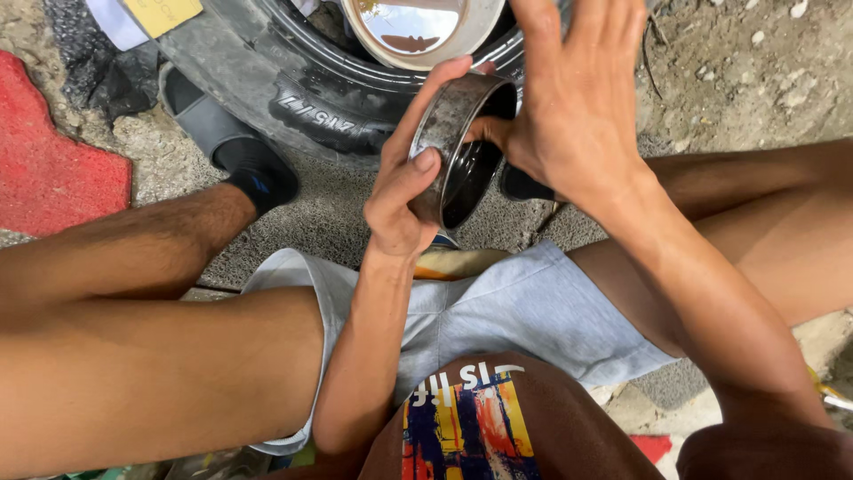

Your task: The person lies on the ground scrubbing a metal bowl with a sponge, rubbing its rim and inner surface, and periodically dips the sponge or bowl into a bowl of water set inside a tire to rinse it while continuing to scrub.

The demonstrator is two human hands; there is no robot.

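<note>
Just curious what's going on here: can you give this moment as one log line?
left hand: grips metal ring | right hand: fingers inside ring | tyre: lying ahead on ground

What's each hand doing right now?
Left hand: closed around the outside of a dark metal ring, holding it.
Right hand: mostly open, fingers spread, thumb reaching inside the ring.

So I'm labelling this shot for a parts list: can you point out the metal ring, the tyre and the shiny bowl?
metal ring point(442, 133): head view, on its worn outer wall.
tyre point(293, 98): head view, on the black sidewall.
shiny bowl point(418, 27): head view, on the reflective inside.
</note>
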